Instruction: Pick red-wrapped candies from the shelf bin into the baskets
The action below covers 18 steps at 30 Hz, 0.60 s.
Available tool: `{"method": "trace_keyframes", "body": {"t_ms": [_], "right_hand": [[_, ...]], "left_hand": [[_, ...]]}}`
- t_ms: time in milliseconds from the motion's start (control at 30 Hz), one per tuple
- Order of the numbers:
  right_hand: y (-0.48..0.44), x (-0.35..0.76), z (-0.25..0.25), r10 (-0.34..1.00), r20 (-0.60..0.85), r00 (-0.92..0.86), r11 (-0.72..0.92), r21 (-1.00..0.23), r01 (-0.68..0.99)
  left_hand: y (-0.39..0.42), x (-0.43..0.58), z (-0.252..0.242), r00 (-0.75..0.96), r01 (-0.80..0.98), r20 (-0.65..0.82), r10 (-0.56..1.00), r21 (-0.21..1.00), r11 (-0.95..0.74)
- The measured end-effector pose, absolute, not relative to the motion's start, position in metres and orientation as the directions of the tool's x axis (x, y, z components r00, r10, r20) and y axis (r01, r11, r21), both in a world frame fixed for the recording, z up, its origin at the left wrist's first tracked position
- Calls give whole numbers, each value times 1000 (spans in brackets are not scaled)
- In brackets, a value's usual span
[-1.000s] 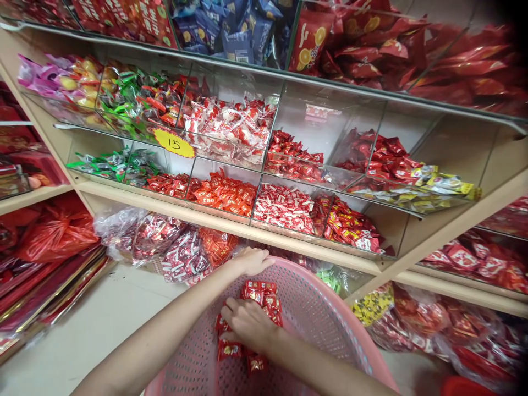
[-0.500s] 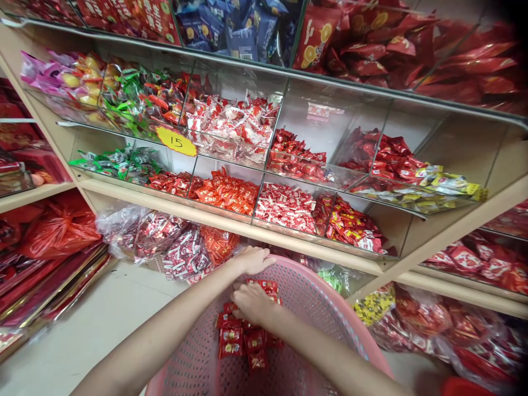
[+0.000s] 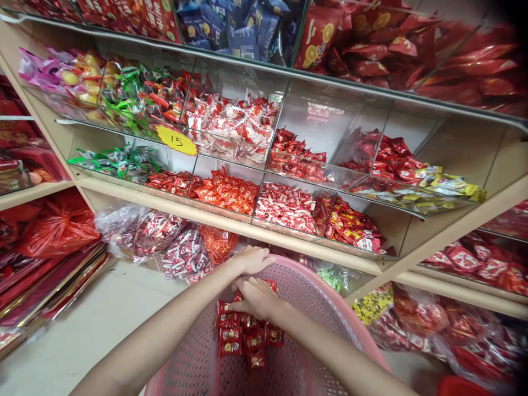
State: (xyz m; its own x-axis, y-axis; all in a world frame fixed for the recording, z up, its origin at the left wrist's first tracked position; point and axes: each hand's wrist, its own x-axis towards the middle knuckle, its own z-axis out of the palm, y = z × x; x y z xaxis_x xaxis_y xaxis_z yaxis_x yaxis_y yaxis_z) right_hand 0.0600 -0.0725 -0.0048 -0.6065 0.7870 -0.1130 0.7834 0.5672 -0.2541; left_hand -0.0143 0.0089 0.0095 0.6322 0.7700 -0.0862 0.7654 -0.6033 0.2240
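Note:
A large pink perforated plastic basket (image 3: 330, 308) stands below the shelves. My left hand (image 3: 253, 259) is closed over its far rim. Inside, red-wrapped candies (image 3: 253, 340) lie in a small heap towards the far side. My right hand (image 3: 258, 297) is just above the far part of this heap, close under my left wrist, thumb apart from the fingers. I see no candy held in it, though its palm side is hidden.
Wooden shelving carries clear bins of wrapped sweets (image 3: 286, 206). A yellow tag (image 3: 176, 141) marked 15 hangs on one bin. Bagged sweets (image 3: 187, 256) lie under the bottom shelf. Red packages (image 3: 49, 275) are stacked at left, beside the tiled floor (image 3: 119, 313).
My right hand has risen slightly towards my left wrist, and its thumb has spread from its fingers. More candies show below it. My left hand stays on the rim.

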Motion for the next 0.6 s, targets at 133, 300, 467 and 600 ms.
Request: {"method": "trace_keyframes", "body": {"t_ms": [133, 300, 467, 600], "right_hand": [[-87, 55, -5, 717, -80, -692, 682, -124, 721], [-97, 42, -23, 690, -20, -723, 723, 56, 689], [-95, 40, -27, 728, 40, -684, 681, 76, 729], [-92, 57, 13, 701, 128, -702, 699, 75, 711]], "left_hand": [[8, -14, 12, 625, 772, -104, 774, 229, -593], [5, -16, 15, 618, 777, -106, 779, 232, -585], [6, -17, 9, 627, 768, -59, 777, 215, -603], [10, -17, 6, 606, 780, -67, 793, 245, -576]]}}
